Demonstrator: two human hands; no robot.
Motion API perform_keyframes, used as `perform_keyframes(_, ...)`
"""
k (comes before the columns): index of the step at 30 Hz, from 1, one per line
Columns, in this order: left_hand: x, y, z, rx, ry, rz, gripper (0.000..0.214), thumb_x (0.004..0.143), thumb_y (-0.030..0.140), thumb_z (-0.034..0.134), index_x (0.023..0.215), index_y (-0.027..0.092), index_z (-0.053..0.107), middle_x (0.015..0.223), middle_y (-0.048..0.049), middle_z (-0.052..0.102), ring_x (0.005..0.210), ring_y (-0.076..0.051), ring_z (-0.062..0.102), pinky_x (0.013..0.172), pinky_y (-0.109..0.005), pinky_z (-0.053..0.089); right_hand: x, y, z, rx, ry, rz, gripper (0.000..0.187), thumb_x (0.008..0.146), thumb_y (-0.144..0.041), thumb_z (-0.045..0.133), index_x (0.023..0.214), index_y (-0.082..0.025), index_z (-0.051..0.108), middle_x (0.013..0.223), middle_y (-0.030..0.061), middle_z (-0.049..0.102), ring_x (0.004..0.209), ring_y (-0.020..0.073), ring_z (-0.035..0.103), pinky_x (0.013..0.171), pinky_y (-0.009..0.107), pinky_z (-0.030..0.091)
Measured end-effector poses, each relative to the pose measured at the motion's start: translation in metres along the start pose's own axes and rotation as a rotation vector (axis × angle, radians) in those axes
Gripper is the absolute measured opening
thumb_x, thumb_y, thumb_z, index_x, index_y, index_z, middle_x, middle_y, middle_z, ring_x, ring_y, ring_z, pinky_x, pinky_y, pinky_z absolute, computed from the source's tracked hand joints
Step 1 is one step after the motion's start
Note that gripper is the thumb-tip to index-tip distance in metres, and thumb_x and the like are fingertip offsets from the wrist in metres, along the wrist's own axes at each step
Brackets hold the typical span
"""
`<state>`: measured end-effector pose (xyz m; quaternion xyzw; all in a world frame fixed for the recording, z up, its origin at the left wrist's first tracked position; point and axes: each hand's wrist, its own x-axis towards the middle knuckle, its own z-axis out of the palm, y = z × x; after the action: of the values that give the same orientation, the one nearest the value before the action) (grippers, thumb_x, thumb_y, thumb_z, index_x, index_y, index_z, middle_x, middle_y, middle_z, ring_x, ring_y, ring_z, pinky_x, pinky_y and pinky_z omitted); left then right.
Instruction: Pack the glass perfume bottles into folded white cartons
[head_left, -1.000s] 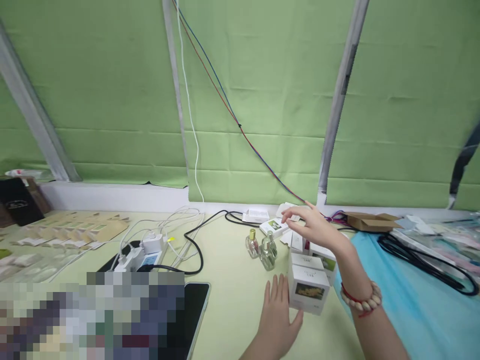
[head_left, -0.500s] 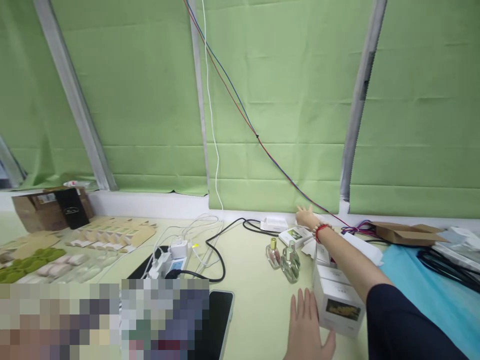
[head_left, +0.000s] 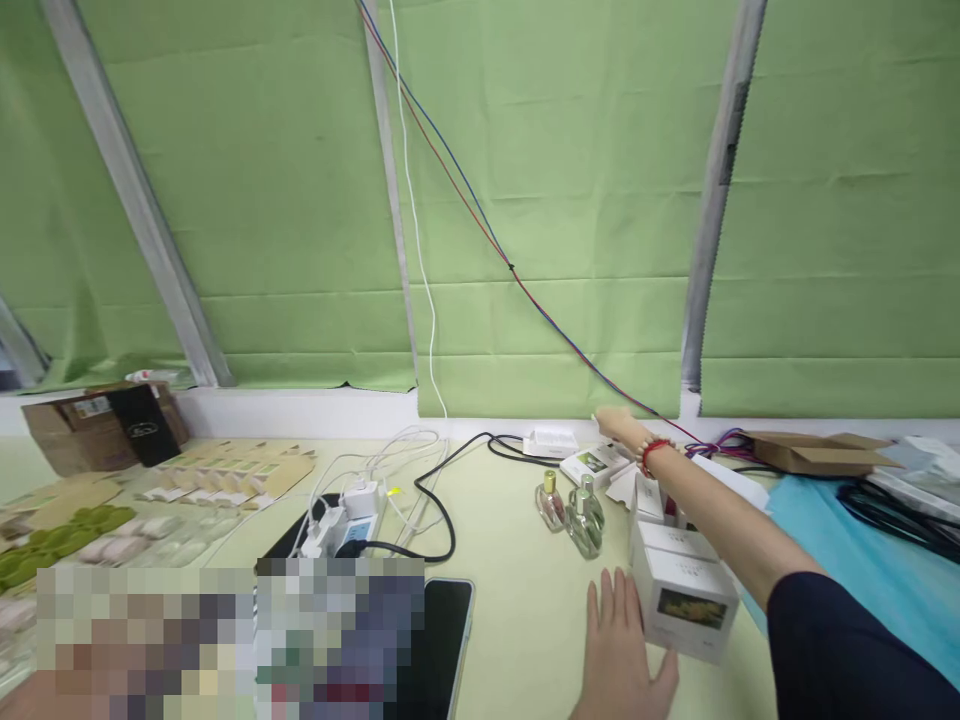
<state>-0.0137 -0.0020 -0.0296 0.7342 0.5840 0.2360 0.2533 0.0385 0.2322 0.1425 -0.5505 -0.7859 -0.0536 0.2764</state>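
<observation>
My left hand (head_left: 626, 650) lies flat on the pale green table (head_left: 502, 560), fingers stretched out, its thumb side against a white carton with a yellow picture (head_left: 686, 605). My right hand (head_left: 619, 427) reaches far back over a small flat white box with a green label (head_left: 592, 464), near the wall; its fingers are small and partly hidden, so I cannot tell what they touch. A red cord bracelet sits on that wrist. Two small glass perfume bottles (head_left: 574, 505) stand left of my right forearm. More white cartons (head_left: 660, 510) lie under the forearm.
A white power strip with chargers and tangled cables (head_left: 352, 510) lies mid-table; a dark phone (head_left: 442, 645) is at the front. Flat kraft cards (head_left: 225, 470) and brown boxes (head_left: 97, 425) sit left. A blue cloth (head_left: 862, 570), black cable and an open cardboard box (head_left: 821, 452) are right.
My right arm has stretched farther back, from above the cartons to the wall edge. The view has shifted left then steadied. My left hand stays flat beside the carton.
</observation>
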Motion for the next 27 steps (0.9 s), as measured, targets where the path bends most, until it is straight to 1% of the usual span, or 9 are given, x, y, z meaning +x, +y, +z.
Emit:
perform_keyframes(3,0.003,-0.001,0.002,0.022,0.063,-0.018,0.073,0.076,0.029,0.044,0.144,0.006,0.029,0.153,-0.0099,0.025,0.143,-0.028,0.014,0.119,-0.046,0.006,0.009,-0.01,-0.019,0.049,-0.123,0.039,0.025,0.088,-0.031,0.057,0.104,-0.011,0.062,0.104,0.0091,0.063,0.091,0.0176,0.062,0.08,0.035,0.051)
perform_keyframes(6,0.007,-0.002,-0.002,0.023,0.209,0.014,0.069,0.065,0.01,0.044,0.134,0.011,0.045,0.137,-0.0117,0.05,0.131,-0.026,0.039,0.114,-0.045,0.025,-0.002,-0.031,-0.045,0.146,-0.084,-0.019,0.024,0.088,-0.027,0.052,0.091,-0.011,0.07,0.107,0.0124,0.064,0.097,0.0189,0.062,0.083,0.025,0.045)
perform_keyframes(9,0.011,-0.004,-0.01,0.069,0.495,0.133,0.061,0.067,0.0,0.037,0.125,0.016,0.049,0.122,-0.0115,0.058,0.114,-0.022,0.053,0.099,-0.041,0.042,-0.034,-0.056,-0.069,0.262,-0.017,-0.069,0.028,0.087,-0.031,0.049,0.096,-0.015,0.071,0.113,0.0072,0.063,0.1,0.0163,0.06,0.084,0.02,0.042)
perform_keyframes(12,0.012,-0.006,-0.021,0.211,0.877,0.339,0.047,0.077,0.005,0.042,0.122,0.017,0.043,0.111,-0.012,0.06,0.106,-0.023,0.056,0.089,-0.041,0.044,-0.079,-0.075,-0.081,0.691,0.046,-0.102,0.027,0.08,-0.031,0.053,0.089,-0.013,0.072,0.106,0.0085,0.064,0.092,0.0176,0.06,0.08,0.024,0.043)
perform_keyframes(15,0.012,-0.008,-0.032,0.345,1.146,0.408,0.038,0.081,0.009,0.049,0.117,0.018,0.042,0.105,-0.0117,0.057,0.101,-0.023,0.056,0.083,-0.038,0.043,-0.117,-0.082,-0.079,0.987,0.023,-0.14,0.024,0.078,-0.032,0.052,0.077,-0.015,0.07,0.096,0.0055,0.063,0.086,0.0162,0.058,0.077,0.024,0.042)
perform_keyframes(17,0.011,-0.01,-0.038,0.4,1.206,0.381,0.036,0.082,0.013,0.052,0.116,0.017,0.041,0.103,-0.0116,0.055,0.1,-0.023,0.055,0.081,-0.037,0.042,-0.133,-0.08,-0.072,1.074,-0.037,-0.158,0.024,0.077,-0.031,0.05,0.064,-0.016,0.064,0.079,0.0019,0.059,0.076,0.014,0.053,0.072,0.024,0.04)
perform_keyframes(20,0.009,-0.017,-0.047,0.415,1.29,0.326,0.037,0.082,0.02,0.056,0.115,0.018,0.04,0.102,-0.0105,0.053,0.098,-0.024,0.055,0.081,-0.039,0.042,-0.147,-0.074,-0.062,1.123,-0.247,-0.201,0.029,0.079,-0.032,0.049,0.056,-0.016,0.055,0.061,-0.0023,0.046,0.063,0.0105,0.043,0.06,0.023,0.035)
perform_keyframes(24,0.007,-0.031,-0.062,0.428,1.355,0.255,0.051,0.075,0.027,0.064,0.116,0.023,0.034,0.101,-0.0093,0.051,0.096,-0.026,0.054,0.082,-0.043,0.044,-0.157,-0.065,-0.059,1.079,-0.557,-0.298,0.033,0.082,-0.037,0.052,0.058,-0.015,0.055,0.058,-0.0032,0.044,0.057,0.008,0.037,0.053,0.021,0.029)
perform_keyframes(27,0.009,-0.04,-0.071,0.386,1.349,0.196,0.067,0.066,0.034,0.071,0.119,0.026,0.03,0.106,-0.0104,0.049,0.101,-0.029,0.053,0.086,-0.047,0.046,-0.16,-0.06,-0.065,1.036,-0.663,-0.4,0.035,0.083,-0.037,0.052,0.058,-0.014,0.056,0.059,-0.0028,0.046,0.057,0.0073,0.037,0.051,0.021,0.028)
